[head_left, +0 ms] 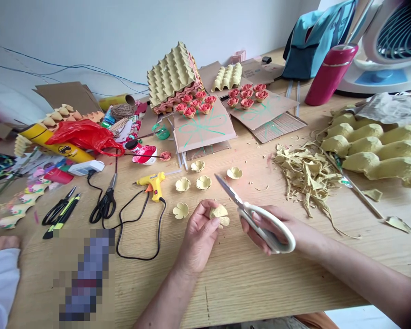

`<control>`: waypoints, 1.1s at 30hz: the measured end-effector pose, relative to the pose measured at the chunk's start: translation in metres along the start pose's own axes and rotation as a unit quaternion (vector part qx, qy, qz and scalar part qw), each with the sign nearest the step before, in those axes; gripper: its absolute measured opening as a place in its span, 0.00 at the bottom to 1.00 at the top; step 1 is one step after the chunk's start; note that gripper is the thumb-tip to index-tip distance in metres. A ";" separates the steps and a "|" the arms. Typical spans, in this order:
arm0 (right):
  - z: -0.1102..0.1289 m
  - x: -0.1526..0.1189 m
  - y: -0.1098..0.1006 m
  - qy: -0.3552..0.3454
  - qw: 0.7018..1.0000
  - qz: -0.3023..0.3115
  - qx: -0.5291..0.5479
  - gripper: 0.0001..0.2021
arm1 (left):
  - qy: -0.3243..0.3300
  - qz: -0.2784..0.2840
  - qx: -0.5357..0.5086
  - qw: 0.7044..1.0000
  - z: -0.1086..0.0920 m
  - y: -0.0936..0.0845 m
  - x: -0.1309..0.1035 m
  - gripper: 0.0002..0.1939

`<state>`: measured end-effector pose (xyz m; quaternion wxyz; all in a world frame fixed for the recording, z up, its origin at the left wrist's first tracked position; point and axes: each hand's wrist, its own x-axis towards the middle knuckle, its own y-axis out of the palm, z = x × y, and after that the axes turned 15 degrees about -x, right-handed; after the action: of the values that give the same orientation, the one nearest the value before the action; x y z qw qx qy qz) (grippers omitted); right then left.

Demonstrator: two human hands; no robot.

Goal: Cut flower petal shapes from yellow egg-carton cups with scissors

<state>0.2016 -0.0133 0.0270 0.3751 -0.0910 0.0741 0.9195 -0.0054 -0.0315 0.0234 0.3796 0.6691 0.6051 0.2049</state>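
My left hand [200,235] pinches a pale yellow egg-carton cup [219,214] with cut petals, near the middle of the table. Just right of it, my right hand [267,228] is wrapped round the white handles of a pair of scissors [245,206]. The scissor blades point up and to the left, and the scissors do not touch the cup. Beyond my hands lie several pale flower-shaped cups, among them one at the left [181,210], one in the middle [203,183] and one by the blade tips [234,172].
A yellow glue gun [155,185] with its black cord lies left. Carton scraps [304,176] and egg trays [380,146] are right. Red paper flowers [193,104] sit on cardboard behind. A pink bottle [331,75] stands back right. Another person's sleeve [2,283] shows far left.
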 end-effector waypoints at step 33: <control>0.004 -0.009 0.001 -0.002 0.946 -0.097 -0.310 0.17 | 0.223 -0.075 0.432 0.871 0.005 -0.013 0.004 0.09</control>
<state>0.2064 -0.0189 0.0332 0.4158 -0.2073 -0.2244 0.8566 -0.0096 -0.0293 0.0099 -0.0782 0.6553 0.7504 0.0375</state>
